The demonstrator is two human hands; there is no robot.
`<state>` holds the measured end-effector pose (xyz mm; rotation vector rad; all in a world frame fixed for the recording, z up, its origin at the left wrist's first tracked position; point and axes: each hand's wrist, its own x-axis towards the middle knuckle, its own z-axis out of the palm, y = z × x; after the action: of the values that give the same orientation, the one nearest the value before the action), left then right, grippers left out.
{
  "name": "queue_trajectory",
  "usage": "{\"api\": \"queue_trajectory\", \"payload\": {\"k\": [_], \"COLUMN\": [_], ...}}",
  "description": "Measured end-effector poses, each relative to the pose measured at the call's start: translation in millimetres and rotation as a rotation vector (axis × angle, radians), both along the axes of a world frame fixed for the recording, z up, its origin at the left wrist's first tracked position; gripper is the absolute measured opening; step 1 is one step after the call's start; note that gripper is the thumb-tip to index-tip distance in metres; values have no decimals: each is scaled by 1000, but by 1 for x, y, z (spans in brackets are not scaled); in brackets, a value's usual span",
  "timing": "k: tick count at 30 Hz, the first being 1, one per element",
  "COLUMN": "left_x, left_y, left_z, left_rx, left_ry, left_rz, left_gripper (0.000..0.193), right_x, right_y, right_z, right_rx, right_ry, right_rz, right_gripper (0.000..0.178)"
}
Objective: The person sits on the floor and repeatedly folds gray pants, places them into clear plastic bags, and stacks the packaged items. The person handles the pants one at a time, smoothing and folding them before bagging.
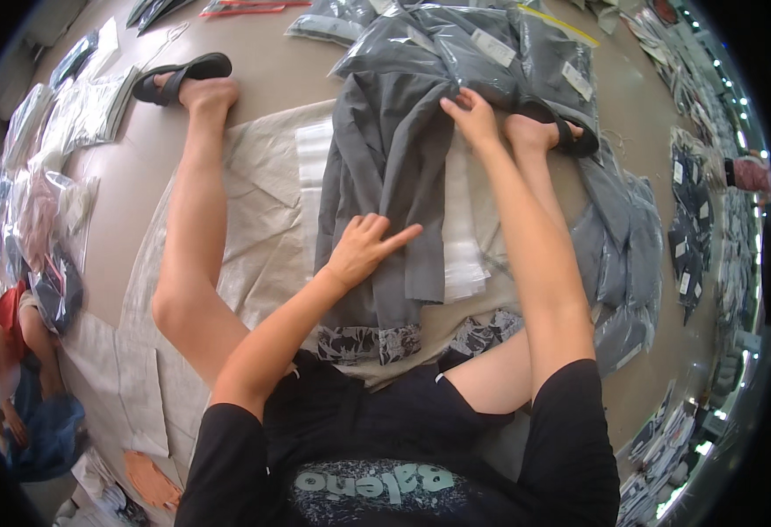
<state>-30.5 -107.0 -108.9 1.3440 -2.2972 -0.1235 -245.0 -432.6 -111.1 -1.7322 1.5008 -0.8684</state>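
Observation:
A long grey garment (368, 167) lies lengthwise between my legs, its sleeve-like strip folded down along the right side. Dark patterned fabric (350, 344) shows at its near end. My left hand (361, 250) rests on the middle of the garment, thumb stretched out to the right and the other fingers slightly bent. At the far right corner of the garment, my right hand (471, 116) has its thumb and fingers closed at the cloth edge. Beneath the garment is a clear plastic bag (463, 259), showing on both sides.
A beige sheet (258, 211) covers the floor under the work. Bagged grey garments (438, 44) are heaped beyond it, and more bagged clothes (623, 246) lie right. Clear-bagged clothes (87, 110) line the left. Another person (25, 351) sits at the lower left.

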Motion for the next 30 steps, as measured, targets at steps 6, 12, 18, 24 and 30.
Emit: {"api": "queue_trajectory", "payload": {"k": [6,12,18,24,30], "left_x": [2,9,29,94,158], "left_y": [-12,-24,-4,37,57], "left_z": [-18,-33,-35,-27,32], "left_rx": [-1,-64,352,396,515], "left_ry": [85,188,224,-125,-236], "left_rz": [-83,100,110,-358,-47], "left_gripper": [36,20,27,54,45], "right_x": [29,37,-31,-80,-63], "right_y": [-28,81,238,356,328], "right_z": [21,182,244,135,115], "right_rx": [268,181,149,229,393], "right_ry": [-222,-411,-86,264,305], "right_rz": [67,498,1138,1269,477], "right_gripper": [72,28,40,31,29]}}
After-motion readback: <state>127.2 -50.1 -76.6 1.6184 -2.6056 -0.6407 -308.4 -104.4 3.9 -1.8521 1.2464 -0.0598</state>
